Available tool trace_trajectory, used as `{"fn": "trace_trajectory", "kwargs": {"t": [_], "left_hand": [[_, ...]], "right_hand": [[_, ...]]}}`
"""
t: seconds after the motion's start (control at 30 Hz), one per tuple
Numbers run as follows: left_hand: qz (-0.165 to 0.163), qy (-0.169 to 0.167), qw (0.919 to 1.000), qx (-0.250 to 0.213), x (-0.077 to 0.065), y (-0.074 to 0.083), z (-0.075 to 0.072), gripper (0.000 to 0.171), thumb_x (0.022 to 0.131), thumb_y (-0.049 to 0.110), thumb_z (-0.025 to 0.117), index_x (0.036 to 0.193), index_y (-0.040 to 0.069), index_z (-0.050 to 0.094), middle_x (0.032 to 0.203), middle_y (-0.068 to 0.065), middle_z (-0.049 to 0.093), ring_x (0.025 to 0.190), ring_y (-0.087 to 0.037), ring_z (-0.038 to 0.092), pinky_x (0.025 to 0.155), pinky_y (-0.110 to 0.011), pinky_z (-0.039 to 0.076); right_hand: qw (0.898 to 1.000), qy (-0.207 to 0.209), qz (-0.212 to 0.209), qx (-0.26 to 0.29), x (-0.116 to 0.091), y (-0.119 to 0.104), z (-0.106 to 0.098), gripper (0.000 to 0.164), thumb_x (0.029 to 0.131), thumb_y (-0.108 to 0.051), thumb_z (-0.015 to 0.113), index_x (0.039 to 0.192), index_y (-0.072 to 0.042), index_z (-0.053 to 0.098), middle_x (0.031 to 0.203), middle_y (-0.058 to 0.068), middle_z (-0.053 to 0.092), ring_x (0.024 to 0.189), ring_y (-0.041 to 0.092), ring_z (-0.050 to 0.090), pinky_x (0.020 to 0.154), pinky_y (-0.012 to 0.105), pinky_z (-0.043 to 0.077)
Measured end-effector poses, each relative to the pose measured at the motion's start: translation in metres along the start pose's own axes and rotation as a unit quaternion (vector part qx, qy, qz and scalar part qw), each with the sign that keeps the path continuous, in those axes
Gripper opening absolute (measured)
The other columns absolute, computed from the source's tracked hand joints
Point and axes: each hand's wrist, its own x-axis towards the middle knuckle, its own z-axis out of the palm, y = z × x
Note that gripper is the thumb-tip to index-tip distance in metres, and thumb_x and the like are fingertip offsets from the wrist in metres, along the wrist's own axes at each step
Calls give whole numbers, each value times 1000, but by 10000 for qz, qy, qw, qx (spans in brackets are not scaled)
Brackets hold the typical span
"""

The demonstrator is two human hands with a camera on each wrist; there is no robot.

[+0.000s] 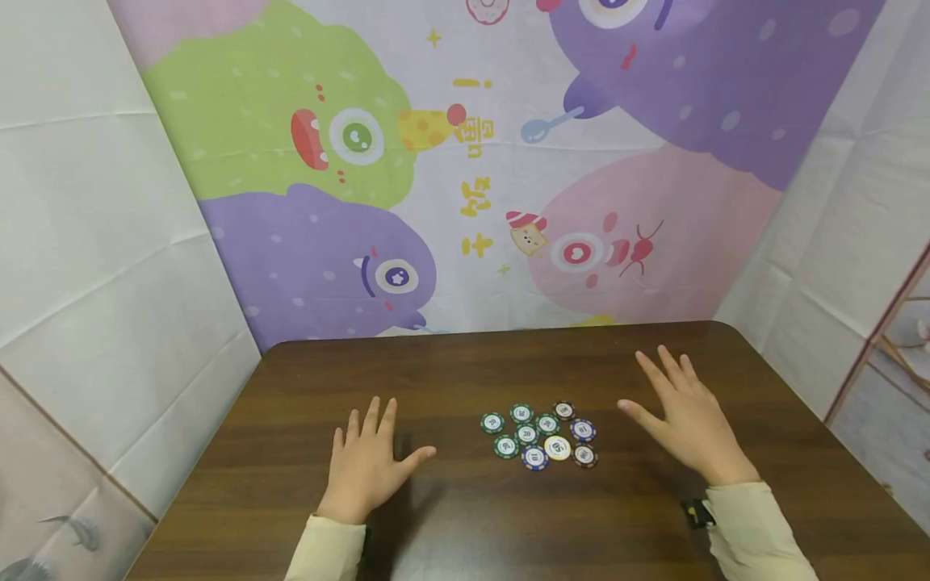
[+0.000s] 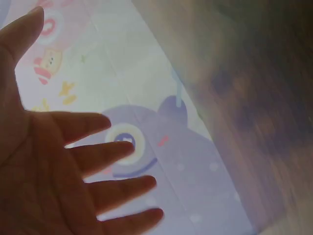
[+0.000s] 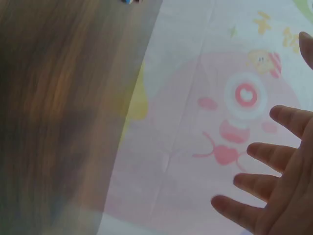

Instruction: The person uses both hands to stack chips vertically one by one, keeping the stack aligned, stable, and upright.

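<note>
Several poker chips lie flat in a loose cluster at the middle of the table. Green-edged chips (image 1: 492,423) are on the left of the group. A white-and-yellow chip (image 1: 557,448) lies at the front beside a blue-edged chip (image 1: 534,458). Black-edged chips (image 1: 563,411) and another blue-edged chip (image 1: 583,430) are on the right. To the left of the cluster is my left hand (image 1: 366,468), fingers spread and nothing held. My right hand (image 1: 690,420) is to the right of the chips, also with fingers spread and holding nothing. Both wrist views show bare, straight fingers.
The dark wooden table (image 1: 450,524) ends at a back edge against a cartoon-printed cloth (image 1: 472,290). White cloth panels (image 1: 116,194) stand at the left and right sides. A black wrist strap (image 1: 697,513) shows at the right cuff.
</note>
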Motion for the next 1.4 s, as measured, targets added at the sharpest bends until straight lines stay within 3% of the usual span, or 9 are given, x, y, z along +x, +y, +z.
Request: {"fn": "trace_trajectory", "kwargs": {"t": [0.17, 0.37, 0.5, 0.73, 1.03, 1.2, 1.4], "left_hand": [[619, 431, 9970, -188, -1, 11, 1, 92, 84, 67, 60, 146, 1, 42, 150, -20, 44, 135, -45, 44, 110, -57, 36], [1192, 702, 9877, -736, -4, 27, 5, 74, 84, 50, 71, 138, 2, 52, 139, -17, 57, 123, -36, 58, 96, -50, 51], [1413, 408, 9843, -974, -7, 36, 7, 71, 84, 46, 73, 137, 3, 53, 137, -17, 57, 119, -35, 60, 93, -49, 52], [1818, -79, 9770, -1112, -14, 53, 12, 67, 83, 42, 74, 136, 5, 54, 134, -12, 60, 117, -29, 62, 94, -45, 52], [2420, -491, 9608, -1259, -22, 67, 20, 56, 84, 36, 75, 130, 7, 59, 125, -3, 64, 113, -19, 63, 94, -38, 52], [2576, -808, 9528, -1385, -26, 73, 21, 54, 85, 32, 75, 131, 8, 59, 128, -2, 63, 116, -18, 62, 96, -36, 51], [2676, -1003, 9514, -1147, -29, 78, 22, 56, 85, 34, 74, 131, 9, 58, 130, -3, 63, 117, -18, 61, 96, -35, 51]], "right_hand": [[9991, -161, -320, 220, 3, -11, 5, 80, 92, -61, 53, 154, -16, 28, 162, 22, 17, 145, 50, 19, 104, 74, 24], [9968, -273, -737, 118, 4, -20, 19, 71, 91, -53, 62, 145, -10, 45, 145, 21, 43, 130, 44, 46, 99, 63, 42], [9942, -407, -997, -44, 2, -24, 28, 65, 89, -49, 66, 137, -8, 53, 129, 14, 55, 117, 35, 57, 93, 53, 50], [9886, -855, -1219, -225, 1, -30, 40, 54, 87, -41, 71, 128, -7, 60, 113, 7, 59, 100, 23, 62, 84, 44, 53], [9764, -1699, -1284, -356, 3, -37, 48, 51, 85, -36, 74, 124, -5, 63, 99, 3, 58, 74, 9, 49, 67, 32, 48], [9733, -1850, -1296, -408, 4, -40, 50, 49, 84, -32, 76, 122, -5, 63, 95, 2, 55, 71, 10, 46, 64, 31, 44], [9725, -1821, -1350, -530, 6, -40, 55, 46, 83, -31, 77, 118, -5, 66, 93, 3, 57, 72, 10, 49, 66, 34, 47]]}}
